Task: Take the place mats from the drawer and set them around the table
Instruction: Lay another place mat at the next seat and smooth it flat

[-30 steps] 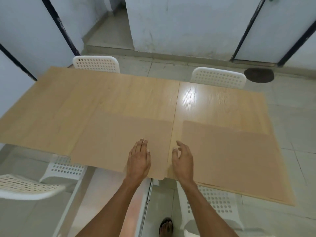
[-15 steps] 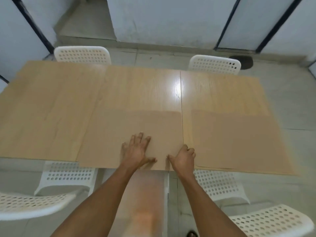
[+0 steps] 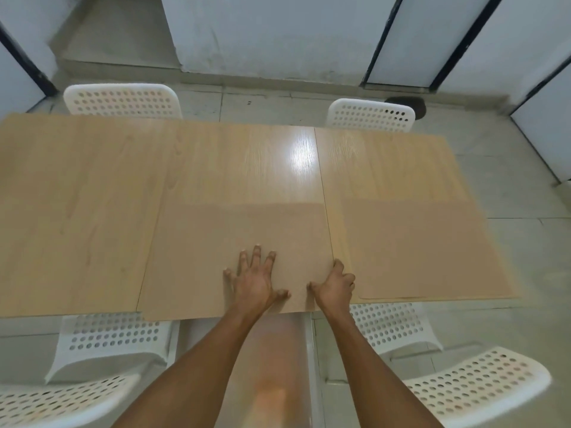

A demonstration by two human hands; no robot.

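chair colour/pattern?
White, perforated with round holes; chair, head view.

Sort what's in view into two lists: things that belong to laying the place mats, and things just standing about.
Belongs to the job:
left place mat, under the left hand
right hand at its corner
right place mat
table

Standing about:
far chairs
near chairs

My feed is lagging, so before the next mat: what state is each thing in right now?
Left hand: fingers spread, pressing flat on the near mat.
Right hand: fingers curled at the near mat's right edge.
Near mat: flat on the table, its near edge overhanging slightly.
Right mat: flat on the table, untouched.
Table: two tops butted together.
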